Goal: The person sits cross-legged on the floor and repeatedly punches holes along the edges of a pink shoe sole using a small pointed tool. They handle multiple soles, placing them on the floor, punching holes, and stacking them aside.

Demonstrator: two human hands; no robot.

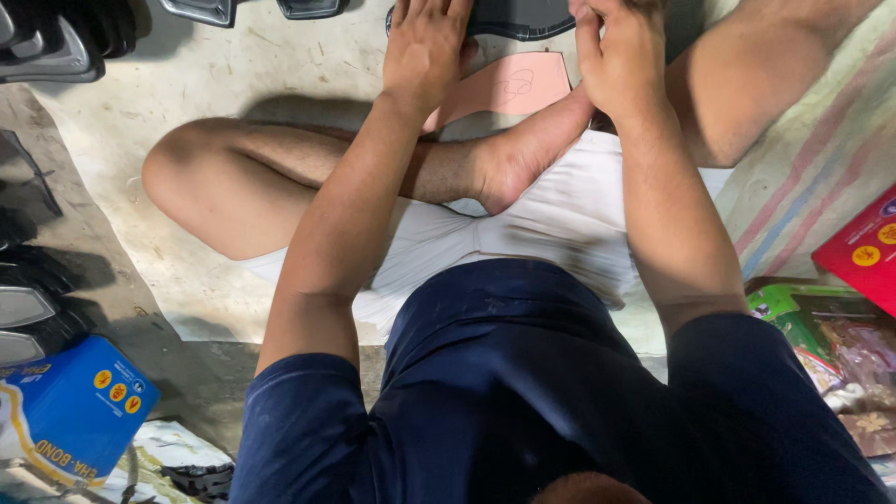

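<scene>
Both hands grip dark sole piece [519, 17] at top edge: our left hand [425, 51] pressed flat on it, right hand [621, 56] curled, pinching its end. Pink cutout [509, 89] lies beneath on floor [215, 70]. Work midway, we judge; sole mostly out of view.

Bare concrete floor [233, 56], partly covered by a striped mat [821, 159]

On the floor lie dark shoe soles [56, 37], a pink paper pattern [504, 89] and a blue box [70, 411]; a red carton [863, 247] and printed packets [831, 336] rest toward the mat side.
</scene>
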